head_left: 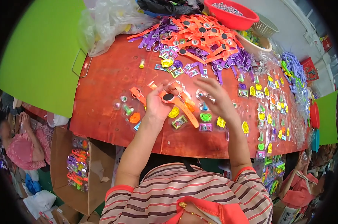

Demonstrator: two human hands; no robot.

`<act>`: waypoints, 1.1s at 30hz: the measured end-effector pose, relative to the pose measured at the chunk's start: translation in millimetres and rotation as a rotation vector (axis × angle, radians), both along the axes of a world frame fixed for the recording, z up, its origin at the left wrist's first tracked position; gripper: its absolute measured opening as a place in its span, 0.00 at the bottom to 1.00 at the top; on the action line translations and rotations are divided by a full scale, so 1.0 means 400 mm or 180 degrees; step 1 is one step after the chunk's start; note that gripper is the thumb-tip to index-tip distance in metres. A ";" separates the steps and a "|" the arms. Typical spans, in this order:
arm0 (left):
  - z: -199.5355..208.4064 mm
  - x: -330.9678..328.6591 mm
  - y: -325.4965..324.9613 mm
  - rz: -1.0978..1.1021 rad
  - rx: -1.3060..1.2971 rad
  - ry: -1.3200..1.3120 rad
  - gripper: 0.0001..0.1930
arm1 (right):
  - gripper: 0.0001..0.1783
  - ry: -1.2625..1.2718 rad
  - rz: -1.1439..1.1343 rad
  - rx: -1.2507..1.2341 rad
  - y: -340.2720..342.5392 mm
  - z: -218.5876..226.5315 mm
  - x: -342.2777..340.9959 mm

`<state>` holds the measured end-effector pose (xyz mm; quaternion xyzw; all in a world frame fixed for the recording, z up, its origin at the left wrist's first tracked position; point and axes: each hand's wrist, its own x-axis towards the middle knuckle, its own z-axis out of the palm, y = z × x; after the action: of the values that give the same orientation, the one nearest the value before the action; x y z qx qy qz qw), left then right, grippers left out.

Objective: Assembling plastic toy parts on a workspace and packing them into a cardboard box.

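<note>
striped shirt (169, 198), red table (105, 78), carton (58, 164); left fingers (171, 87) grip orange watch (168, 98), right fingers (210, 85) apart

A red tabletop (105, 82) carries a heap of orange and purple toy wristwatches (199, 37). A clear plastic bag (106, 26) lies left of the heap, and small packets (177, 72) just in front.

Left grip (157, 104) turns palm-up — right grip (218, 100) hovers, loosely spread.
</note>
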<state>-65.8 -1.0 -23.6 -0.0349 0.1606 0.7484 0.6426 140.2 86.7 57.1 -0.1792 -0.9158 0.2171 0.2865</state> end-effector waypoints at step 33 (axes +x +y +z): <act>0.036 0.134 -0.107 0.0328 0.0378 0.6080 0.23 | 0.10 0.2238 -0.0624 -0.4664 -0.199 -0.115 -0.057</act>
<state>-12.1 -43.8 -9.0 0.6157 0.5768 0.4952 0.2073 117.4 7.3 10.9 -0.3216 -0.3784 0.7780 0.3849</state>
